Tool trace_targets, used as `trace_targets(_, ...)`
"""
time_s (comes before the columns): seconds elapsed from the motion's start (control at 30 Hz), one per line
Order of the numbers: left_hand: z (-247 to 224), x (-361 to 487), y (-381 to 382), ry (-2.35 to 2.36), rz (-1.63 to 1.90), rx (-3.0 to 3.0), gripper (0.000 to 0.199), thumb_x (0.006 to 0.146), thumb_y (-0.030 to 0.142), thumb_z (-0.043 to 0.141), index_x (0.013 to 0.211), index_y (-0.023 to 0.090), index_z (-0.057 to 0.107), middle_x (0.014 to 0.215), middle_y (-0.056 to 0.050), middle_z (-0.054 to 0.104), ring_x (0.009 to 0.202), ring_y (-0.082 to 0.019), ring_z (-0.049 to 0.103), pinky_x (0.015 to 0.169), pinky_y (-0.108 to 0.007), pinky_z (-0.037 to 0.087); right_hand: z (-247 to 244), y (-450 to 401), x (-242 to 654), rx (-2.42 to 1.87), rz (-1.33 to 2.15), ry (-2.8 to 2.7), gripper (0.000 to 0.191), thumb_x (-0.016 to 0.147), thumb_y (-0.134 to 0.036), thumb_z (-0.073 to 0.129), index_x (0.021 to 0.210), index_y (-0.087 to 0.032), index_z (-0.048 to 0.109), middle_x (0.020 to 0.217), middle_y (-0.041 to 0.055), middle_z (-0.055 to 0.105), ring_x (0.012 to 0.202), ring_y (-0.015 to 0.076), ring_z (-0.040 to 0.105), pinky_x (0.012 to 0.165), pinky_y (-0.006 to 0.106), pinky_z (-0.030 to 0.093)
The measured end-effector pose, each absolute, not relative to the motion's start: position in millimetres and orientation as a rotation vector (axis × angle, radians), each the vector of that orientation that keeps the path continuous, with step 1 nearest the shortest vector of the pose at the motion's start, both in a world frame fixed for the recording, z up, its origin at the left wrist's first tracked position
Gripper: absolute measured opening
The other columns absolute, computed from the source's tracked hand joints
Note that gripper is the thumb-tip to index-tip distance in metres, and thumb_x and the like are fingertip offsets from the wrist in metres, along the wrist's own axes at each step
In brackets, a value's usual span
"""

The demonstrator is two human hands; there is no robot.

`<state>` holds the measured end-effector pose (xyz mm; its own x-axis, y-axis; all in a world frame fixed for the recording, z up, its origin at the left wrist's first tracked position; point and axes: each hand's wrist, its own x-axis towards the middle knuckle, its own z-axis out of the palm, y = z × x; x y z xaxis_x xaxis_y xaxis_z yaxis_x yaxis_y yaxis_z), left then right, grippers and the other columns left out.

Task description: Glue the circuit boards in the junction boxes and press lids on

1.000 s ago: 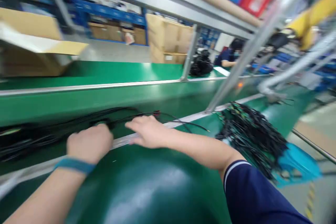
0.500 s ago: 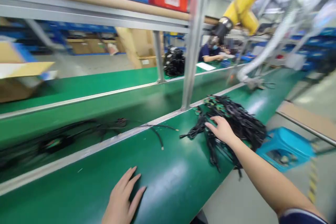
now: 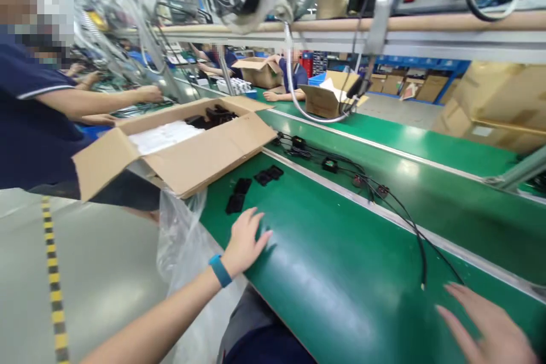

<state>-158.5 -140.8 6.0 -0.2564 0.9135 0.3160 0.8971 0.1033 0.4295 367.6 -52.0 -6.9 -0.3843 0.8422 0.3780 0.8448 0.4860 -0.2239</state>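
Note:
My left hand (image 3: 245,242), with a teal band at the wrist, hovers over the green work surface (image 3: 315,273), fingers apart and holding nothing. Just beyond its fingertips lie black plastic parts (image 3: 239,194), with more black parts (image 3: 268,174) beside them. At the lower right is my right hand (image 3: 490,324), slightly blurred, its fingers spread and nothing in them. The ends of black cables (image 3: 422,261) lie near its fingertips. These cables run back along the metal strip to small black boxes (image 3: 330,165).
An open cardboard box (image 3: 213,153) with white and black contents stands at the back left, clear plastic (image 3: 183,239) hanging below it. A person in a dark shirt (image 3: 34,108) works at the left. A curved metal hose (image 3: 294,85) hangs ahead.
The view has swung left, away from the black cable pile. My right hand has left that pile and is now at the lower right; my left hand is near the black parts.

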Motion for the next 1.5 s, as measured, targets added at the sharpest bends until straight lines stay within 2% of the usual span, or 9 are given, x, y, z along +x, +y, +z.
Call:
trace_targets(0.2, 94, -260, -171, 2.272, 0.825, 2.034, 0.039, 0.096, 0.049, 0.049, 0.117, 0.02, 0.063, 0.117, -0.01, 0.069, 0.109, -0.025, 0.065, 0.096, -0.039, 0.053, 7, -5, 102, -0.989, 0.267, -2.657, 0.04, 0.092, -0.041, 0.054, 0.127, -0.024, 0.067, 0.138, 0.0144, 0.06, 0.127, 0.0347, 0.056, 0.102, 0.057, 0.047)
trace_targets(0.33, 178, -326, -145, 2.413, 0.811, 2.051, 0.04, 0.098, 0.045, 0.04, 0.084, 0.019, 0.067, 0.08, -0.005, 0.071, 0.075, -0.019, 0.066, 0.073, -0.03, 0.052, 24, 20, -64, -0.85, 0.45, -2.813, 0.045, 0.094, -0.039, 0.055, 0.134, -0.02, 0.063, 0.148, 0.0164, 0.05, 0.139, 0.0319, 0.044, 0.114, 0.05, 0.034)
trace_targets(0.57, 218, -482, 28, 2.811, 0.37, 1.632, 0.036, 0.091, 0.038, 0.049, 0.112, 0.017, 0.068, 0.115, -0.014, 0.071, 0.109, -0.03, 0.065, 0.093, -0.038, 0.049, 31, 36, -231, -1.161, 0.585, -2.73, 0.082, 0.087, -0.073, 0.048, 0.15, -0.022, 0.046, 0.162, 0.0201, 0.026, 0.149, 0.0471, 0.016, 0.117, 0.064, 0.015)
trace_targets(0.7, 192, -517, 115, 2.712, 0.255, 1.61, 0.063, 0.078, 0.046, 0.068, 0.134, 0.018, 0.059, 0.131, -0.02, 0.063, 0.114, -0.035, 0.064, 0.094, -0.041, 0.049, 24, 13, -253, -1.202, 0.665, -2.738, 0.108, 0.072, -0.086, 0.052, 0.155, -0.019, 0.036, 0.164, 0.0202, 0.014, 0.149, 0.049, -0.003, 0.117, 0.069, 0.0)
trace_targets(0.83, 163, -525, 154, 2.577, 0.151, 1.643, 0.059, 0.071, 0.035, 0.076, 0.122, 0.007, 0.064, 0.12, -0.024, 0.068, 0.109, -0.034, 0.067, 0.093, -0.038, 0.05, 19, -4, -255, -1.242, 0.697, -2.828, 0.098, 0.077, -0.069, 0.06, 0.157, -0.02, 0.03, 0.166, 0.0187, 0.005, 0.149, 0.0493, -0.007, 0.115, 0.071, -0.004)
trace_targets(1.0, 153, -525, 151, 2.542, 0.177, 1.723, 0.056, 0.084, 0.03, 0.067, 0.121, -0.008, 0.051, 0.124, -0.031, 0.062, 0.109, -0.027, 0.064, 0.097, -0.043, 0.048, 11, 23, -239, -1.141, 0.525, -2.812, 0.094, 0.08, -0.067, 0.061, 0.157, -0.023, 0.031, 0.167, 0.0174, -0.002, 0.15, 0.0462, -0.009, 0.115, 0.071, -0.004)
trace_targets(1.17, 200, -504, 124, 2.713, 0.427, 1.791, 0.054, 0.096, 0.034, 0.049, 0.128, -0.009, 0.041, 0.137, -0.029, 0.051, 0.124, -0.028, 0.054, 0.104, -0.052, 0.044, 6, 54, -215, -1.229, 0.446, -2.762, 0.058, 0.087, -0.058, 0.062, 0.133, -0.024, 0.06, 0.161, 0.0201, 0.028, 0.147, 0.0449, 0.022, 0.112, 0.069, 0.016)
trace_targets(1.3, 240, -443, 68, 2.709, 0.877, 1.86, 0.059, 0.09, 0.044, 0.058, 0.129, 0.001, 0.049, 0.12, -0.015, 0.064, 0.11, -0.025, 0.061, 0.099, -0.051, 0.049, 7, 46, -195, -1.256, 0.311, -2.707, 0.035, 0.096, -0.041, 0.052, 0.12, -0.02, 0.066, 0.139, 0.0198, 0.053, 0.128, 0.0344, 0.046, 0.103, 0.057, 0.034)
trace_targets(1.5, 169, -320, -73, 1.875, 0.573, 2.431, 0.061, 0.085, 0.035, 0.059, 0.141, 0.017, 0.044, 0.136, -0.013, 0.059, 0.123, -0.028, 0.058, 0.105, -0.045, 0.05, 7, 20, -128, -1.266, 0.17, -2.729, 0.035, 0.097, -0.036, 0.05, 0.124, -0.018, 0.063, 0.118, 0.0169, 0.062, 0.112, 0.0307, 0.052, 0.099, 0.049, 0.034)
